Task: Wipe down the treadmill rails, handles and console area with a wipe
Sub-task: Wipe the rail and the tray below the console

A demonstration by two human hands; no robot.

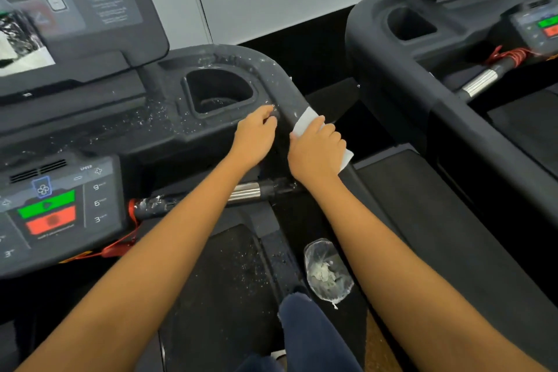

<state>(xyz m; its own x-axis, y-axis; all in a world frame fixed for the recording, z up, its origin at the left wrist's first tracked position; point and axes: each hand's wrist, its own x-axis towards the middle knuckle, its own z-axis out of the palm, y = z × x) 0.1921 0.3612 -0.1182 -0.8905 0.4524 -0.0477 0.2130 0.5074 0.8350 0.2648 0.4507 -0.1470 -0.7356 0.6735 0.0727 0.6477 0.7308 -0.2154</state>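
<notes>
A black treadmill rail (287,84) curves from the console down to the right, speckled with white residue. My right hand (317,151) grips this rail with a white wipe (305,121) wrapped under the palm; a corner of the wipe sticks out below the hand. My left hand (256,136) rests with bent fingers on the console edge beside the cup holder (220,93), holding nothing that I can see. The front handle (244,192), chrome and black, runs under both forearms. The control panel (57,205) with green and red buttons is at the left.
A clear plastic bag (327,272) with crumpled white bits lies on the side deck by my knee. A tilted screen (75,9) rises at the upper left. A red safety cord (120,246) hangs below the panel. A second treadmill (453,54) stands close on the right.
</notes>
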